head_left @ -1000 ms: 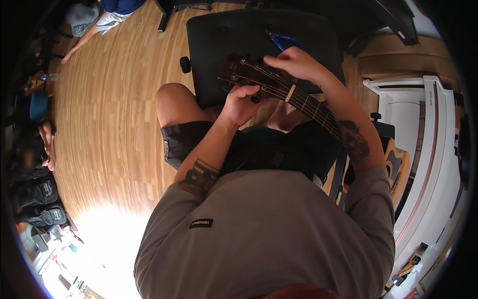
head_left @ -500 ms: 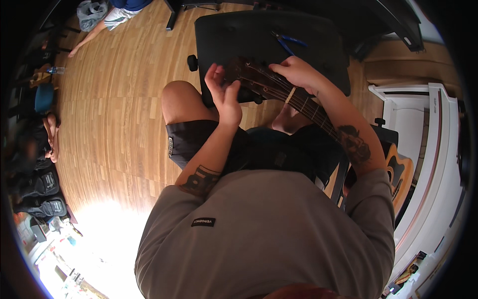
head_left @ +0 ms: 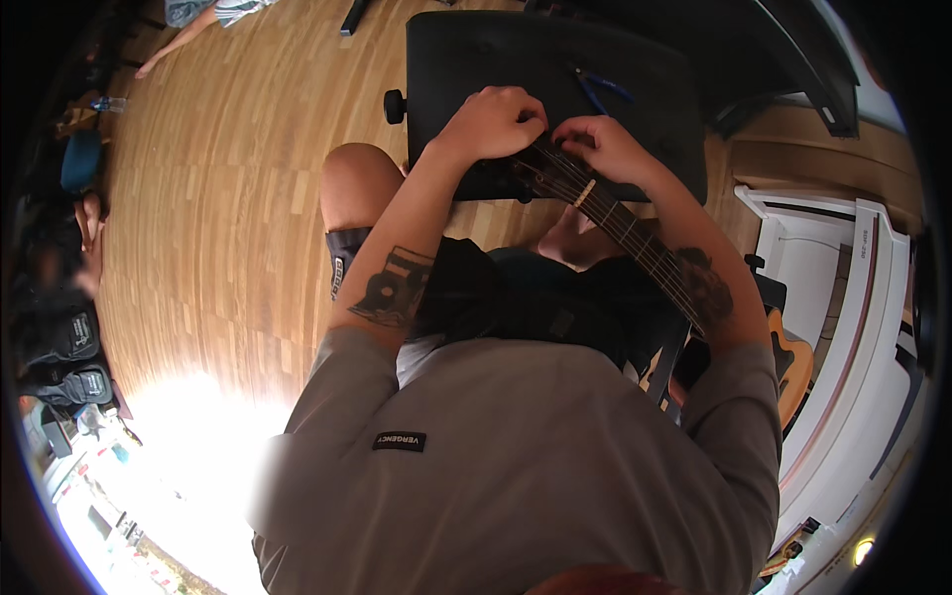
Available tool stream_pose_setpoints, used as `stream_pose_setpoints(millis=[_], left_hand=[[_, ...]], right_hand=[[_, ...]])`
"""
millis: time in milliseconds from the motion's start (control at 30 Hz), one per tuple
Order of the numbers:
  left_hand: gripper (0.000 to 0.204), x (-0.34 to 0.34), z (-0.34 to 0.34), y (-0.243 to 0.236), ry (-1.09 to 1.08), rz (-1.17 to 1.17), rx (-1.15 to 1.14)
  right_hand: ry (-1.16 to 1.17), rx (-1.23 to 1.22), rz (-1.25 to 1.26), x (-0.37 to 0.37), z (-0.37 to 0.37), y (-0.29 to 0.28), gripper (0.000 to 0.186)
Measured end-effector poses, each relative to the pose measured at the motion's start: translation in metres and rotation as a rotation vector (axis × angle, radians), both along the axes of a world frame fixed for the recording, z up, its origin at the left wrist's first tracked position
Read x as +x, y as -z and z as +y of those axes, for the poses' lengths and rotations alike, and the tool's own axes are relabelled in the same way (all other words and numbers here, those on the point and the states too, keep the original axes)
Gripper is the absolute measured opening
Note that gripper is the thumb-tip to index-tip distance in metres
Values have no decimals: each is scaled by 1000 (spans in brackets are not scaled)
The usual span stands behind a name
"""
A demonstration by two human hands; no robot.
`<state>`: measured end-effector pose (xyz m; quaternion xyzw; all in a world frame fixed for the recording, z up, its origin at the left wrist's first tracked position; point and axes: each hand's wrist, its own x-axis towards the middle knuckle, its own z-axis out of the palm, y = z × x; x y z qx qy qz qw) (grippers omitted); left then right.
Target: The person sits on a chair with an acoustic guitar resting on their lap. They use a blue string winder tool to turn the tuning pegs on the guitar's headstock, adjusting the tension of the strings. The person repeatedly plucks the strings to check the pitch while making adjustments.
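Observation:
A dark guitar headstock (head_left: 536, 171) rests at the near edge of a black padded bench (head_left: 446, 59). From it the strung guitar neck (head_left: 637, 238) slants down to the right, under my right forearm. My left hand (head_left: 493, 123) is closed over the headstock's far end, thumb and fingers pinched together. Beside it my right hand (head_left: 605, 149) has curled fingers and thumb close to the strings at the tuning pegs. What either pinches is too small to make out. Past my right sleeve shows a pale wooden guitar body (head_left: 793, 372); its join to the neck is hidden.
Blue-handled pliers (head_left: 603, 94) lie on the bench behind my hands. A white piano-like cabinet (head_left: 843, 297) stands at the right. Black bags (head_left: 74, 382) lie along the left side. Another person's arm (head_left: 178, 45) reaches in at the upper left.
My left hand has gone from raised with fingers spread to closed at the headstock's far end. My right hand has shifted slightly right and down. The neck has tilted more steeply.

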<state>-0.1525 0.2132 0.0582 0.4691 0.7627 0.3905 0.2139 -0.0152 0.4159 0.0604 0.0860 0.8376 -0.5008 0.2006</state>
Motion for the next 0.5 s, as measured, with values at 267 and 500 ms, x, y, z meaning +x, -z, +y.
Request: stream_pose_setpoints(millis=[267,500], left_hand=[[24,-15,41,-17,398,-29,-176],[22,-14,90,-32,692,65,-494]], right_hand=[[173,318,39,52,-61,-78,57],[121,-122,465,118,-116,-59,44]])
